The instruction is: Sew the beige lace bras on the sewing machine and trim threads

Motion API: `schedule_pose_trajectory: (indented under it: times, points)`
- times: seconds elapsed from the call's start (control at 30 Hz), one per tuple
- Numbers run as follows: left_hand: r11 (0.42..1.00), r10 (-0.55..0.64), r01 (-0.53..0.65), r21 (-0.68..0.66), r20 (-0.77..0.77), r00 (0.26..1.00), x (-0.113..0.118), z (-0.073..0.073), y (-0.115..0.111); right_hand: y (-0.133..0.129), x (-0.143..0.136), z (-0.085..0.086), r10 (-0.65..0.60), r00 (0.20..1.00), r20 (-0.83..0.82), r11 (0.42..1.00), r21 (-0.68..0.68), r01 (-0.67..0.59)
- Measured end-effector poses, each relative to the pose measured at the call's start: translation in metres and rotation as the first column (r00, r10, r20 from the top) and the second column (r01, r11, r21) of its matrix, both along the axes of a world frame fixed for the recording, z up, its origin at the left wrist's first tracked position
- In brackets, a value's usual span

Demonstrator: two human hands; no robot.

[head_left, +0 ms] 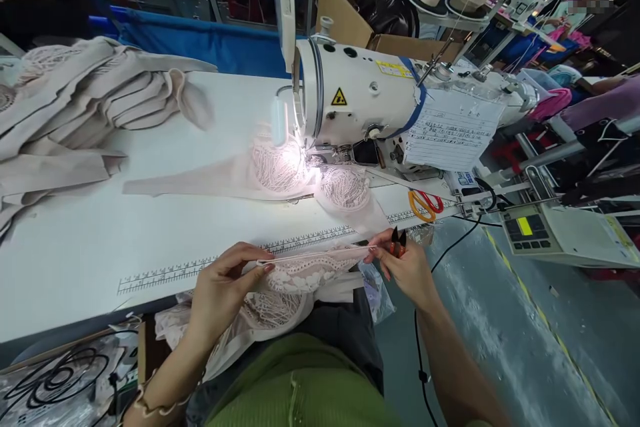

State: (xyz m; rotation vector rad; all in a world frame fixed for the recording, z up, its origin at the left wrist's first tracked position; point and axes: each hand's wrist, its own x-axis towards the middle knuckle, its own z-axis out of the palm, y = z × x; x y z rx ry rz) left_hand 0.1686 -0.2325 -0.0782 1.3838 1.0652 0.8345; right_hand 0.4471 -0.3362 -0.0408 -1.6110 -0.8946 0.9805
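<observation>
Between my two hands a pale pink lace piece (305, 271) is stretched by its upper edge. My left hand (225, 283) pinches its left end between thumb and fingers. At the other end my right hand (403, 267) pinches the edge, and small black-tipped thread snips (398, 242) with orange handles are tucked in the same hand. More lace-covered fabric (275, 307) lies on my lap underneath. Ahead, a pale bra piece with lace cups (345, 188) rests under the lit needle area of a white sewing machine (357, 90).
Stacked pale fabric pieces (135, 93) lie on the white table (165, 233) at left. A printed ruler (300, 240) runs along its front edge. Scissors with orange and red handles (423, 205) lie right of the machine. A control box (570, 233) stands farther right. Black cable (65, 373) coils at lower left.
</observation>
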Motion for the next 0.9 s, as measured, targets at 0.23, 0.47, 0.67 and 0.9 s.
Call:
schedule_pose_trajectory:
  times: [0.23,0.47,0.67,0.9]
  points:
    - [0.999,0.016,-0.021,0.044,0.116,0.993,0.006,0.004,-0.002,-0.004,0.010,0.002,-0.016,0.990,0.139,1.000,-0.014,0.018]
    - [0.997,-0.065,0.057,0.053,0.151,0.986,0.010,0.008,-0.009,0.002,0.018,-0.001,-0.026,0.882,0.471,0.996,0.083,-0.015]
    - [0.992,-0.114,0.119,-0.038,0.130,0.985,0.024,0.012,-0.023,0.007,-0.028,0.004,0.041,0.606,0.794,0.907,0.225,-0.357]
    - [0.991,-0.126,0.131,-0.024,0.134,0.983,0.033,0.005,-0.032,0.012,-0.050,-0.013,0.018,0.487,0.873,0.799,0.280,-0.532]
